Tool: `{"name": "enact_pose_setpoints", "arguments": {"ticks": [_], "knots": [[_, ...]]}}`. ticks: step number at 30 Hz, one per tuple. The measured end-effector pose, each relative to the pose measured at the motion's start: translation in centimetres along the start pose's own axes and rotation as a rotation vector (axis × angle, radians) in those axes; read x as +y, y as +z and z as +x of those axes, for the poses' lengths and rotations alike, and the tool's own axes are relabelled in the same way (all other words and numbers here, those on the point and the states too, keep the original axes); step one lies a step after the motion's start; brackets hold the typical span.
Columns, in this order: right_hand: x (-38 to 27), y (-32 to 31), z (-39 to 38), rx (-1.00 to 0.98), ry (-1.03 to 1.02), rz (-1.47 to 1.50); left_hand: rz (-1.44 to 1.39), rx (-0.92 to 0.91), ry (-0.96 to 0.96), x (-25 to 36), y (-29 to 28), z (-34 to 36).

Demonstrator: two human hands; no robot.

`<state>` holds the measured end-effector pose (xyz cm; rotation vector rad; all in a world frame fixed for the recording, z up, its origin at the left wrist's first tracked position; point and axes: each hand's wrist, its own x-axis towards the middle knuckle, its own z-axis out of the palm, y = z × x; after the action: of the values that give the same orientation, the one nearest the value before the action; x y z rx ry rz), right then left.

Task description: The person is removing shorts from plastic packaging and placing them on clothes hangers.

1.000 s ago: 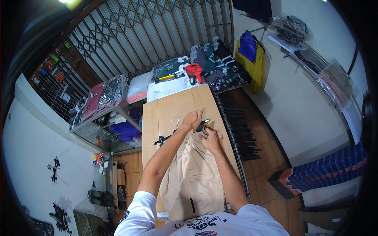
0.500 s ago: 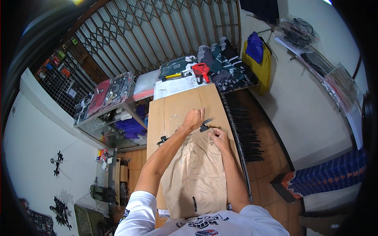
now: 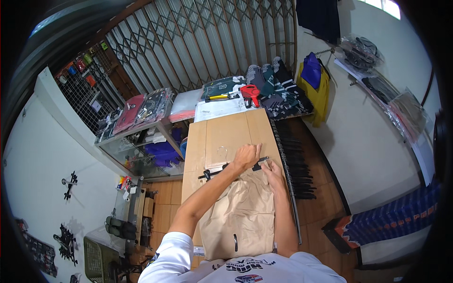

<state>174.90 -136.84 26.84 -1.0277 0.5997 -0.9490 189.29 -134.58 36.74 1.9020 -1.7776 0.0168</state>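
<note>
Beige elastic-waist trousers point(image 3: 240, 212) lie on the wooden tabletop, waistband away from me and the lower part against my shirt. A clip hanger point(image 3: 222, 152) with a wire hook and black clips lies across the waist end. My left hand point(image 3: 247, 157) reaches over to the hanger's right end and is closed at the right black clip point(image 3: 258, 166); its fingertips are partly hidden. The left black clip point(image 3: 207, 175) sits beside my left forearm. At the waistband's right corner, my right hand point(image 3: 273, 175) pinches the cloth, close to the right clip.
Behind the wooden tabletop point(image 3: 226, 129) lie a red price-tag gun point(image 3: 250, 94), a yellow-and-black tool point(image 3: 219, 97) and folded clothes point(image 3: 222, 86). Black hangers point(image 3: 297, 165) hang along the right edge. A glass cabinet point(image 3: 137, 151) stands left, a blue box point(image 3: 391, 217) right.
The view has tilted, so the table appears lower and farther right. My left hand stays at the right clip, and my right hand keeps its pinch on the waistband corner.
</note>
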Motion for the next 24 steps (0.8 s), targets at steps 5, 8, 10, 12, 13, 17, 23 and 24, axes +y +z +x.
{"name": "enact_pose_setpoints", "arguments": {"ticks": [5, 8, 10, 12, 13, 17, 23, 24], "knots": [[-3.7, 0.5, -3.9, -0.113, -0.016, -0.340, -0.176, -0.020, -0.159, 3.9, -3.3, -3.8], [-4.9, 0.6, -6.2, 0.058, -0.087, -0.315, -0.353, 0.363, -0.057, 2.9, -4.1, -8.7], [-5.3, -0.8, -8.1, 0.110, -0.074, -0.290, -0.264, 0.512, -0.117, 2.8, -6.4, -12.6], [-6.2, -2.0, -10.8, 0.146, -0.003, -0.212, -0.161, 0.676, -0.246, 1.6, -7.5, -16.5], [-6.9, -1.9, -12.3, 0.154, -0.008, -0.214, -0.168, 0.674, -0.240, 0.6, -7.8, -18.8], [-8.1, -1.7, -18.4, 0.119, -0.092, 0.052, -0.446, 0.411, -0.483, -3.0, -9.7, -26.1], [-11.2, -1.0, -31.3, 0.174, -0.103, 0.054, -1.121, 0.106, -0.379, 1.2, -12.7, -32.0], [-11.4, -0.9, -33.4, 0.189, -0.095, 0.053, -1.159, 0.117, -0.377, 1.6, -13.1, -33.3]]}}
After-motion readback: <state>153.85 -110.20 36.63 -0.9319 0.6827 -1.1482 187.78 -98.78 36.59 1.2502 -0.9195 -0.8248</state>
